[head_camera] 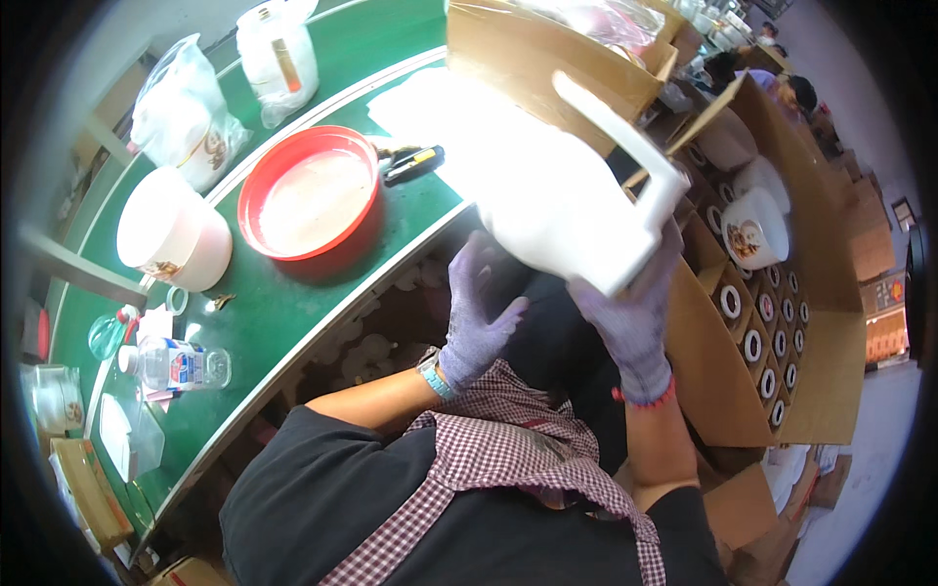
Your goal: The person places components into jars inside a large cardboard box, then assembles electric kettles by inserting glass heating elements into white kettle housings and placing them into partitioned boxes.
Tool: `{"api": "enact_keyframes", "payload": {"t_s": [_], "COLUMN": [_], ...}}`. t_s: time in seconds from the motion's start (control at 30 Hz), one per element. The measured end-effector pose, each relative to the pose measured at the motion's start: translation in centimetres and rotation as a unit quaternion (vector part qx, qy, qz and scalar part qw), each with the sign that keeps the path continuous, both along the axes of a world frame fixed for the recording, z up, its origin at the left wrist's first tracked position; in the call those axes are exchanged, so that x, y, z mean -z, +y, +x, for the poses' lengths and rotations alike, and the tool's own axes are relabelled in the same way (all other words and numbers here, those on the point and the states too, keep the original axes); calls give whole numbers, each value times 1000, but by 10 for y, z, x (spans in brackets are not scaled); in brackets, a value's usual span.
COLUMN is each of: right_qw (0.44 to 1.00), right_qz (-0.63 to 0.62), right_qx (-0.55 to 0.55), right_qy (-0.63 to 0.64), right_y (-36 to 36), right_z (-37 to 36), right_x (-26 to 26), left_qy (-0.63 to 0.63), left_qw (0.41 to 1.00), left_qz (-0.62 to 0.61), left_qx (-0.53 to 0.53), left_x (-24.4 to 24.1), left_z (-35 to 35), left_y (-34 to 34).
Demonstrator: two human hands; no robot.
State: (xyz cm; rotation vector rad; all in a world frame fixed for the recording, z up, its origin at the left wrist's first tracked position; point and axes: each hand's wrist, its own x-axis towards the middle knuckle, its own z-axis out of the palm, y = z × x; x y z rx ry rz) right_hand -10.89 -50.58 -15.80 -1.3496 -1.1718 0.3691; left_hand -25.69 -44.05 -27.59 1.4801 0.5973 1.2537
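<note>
A large white vessel with an angular handle [564, 198], perhaps a ceramic pitcher, is tilted in front of me; glare hides much of its surface. My right hand [634, 300], in a purple knit glove, grips it near its lower right end. Just below its left side is my left hand [476, 315], gloved alike, with fingers apart and nothing in it. A red round basin [309, 192] rests on the green table [293, 308]. Beside it lies a black and yellow tool [414, 165], perhaps a utility knife.
At right stands an open cardboard box [813, 366] with divided cells of white ware and a decorated pot [755, 228]. Another carton [527, 55] stands ahead. White tubs [174, 228], bagged ware [187, 117] and a plastic bottle [176, 364] occupy the table's left. People are visible far off.
</note>
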Motion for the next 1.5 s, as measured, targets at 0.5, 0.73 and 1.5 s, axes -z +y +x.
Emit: {"api": "enact_keyframes", "payload": {"t_s": [0.5, 0.73, 1.5], "right_qw": [868, 928, 782], "right_qz": [-90, 274, 186], "right_qx": [-196, -145, 575], "right_qy": [-447, -207, 153], "right_y": [228, 194, -372], "right_z": [-168, -147, 113], "right_x": [-38, -43, 78], "left_qy": [27, 82, 454], "left_qw": [945, 936, 565], "left_qz": [-227, -198, 600], "left_qx": [232, 280, 338], "left_x": [7, 67, -125], "left_z": [-75, -58, 390], "left_y": [-3, 14, -77]}}
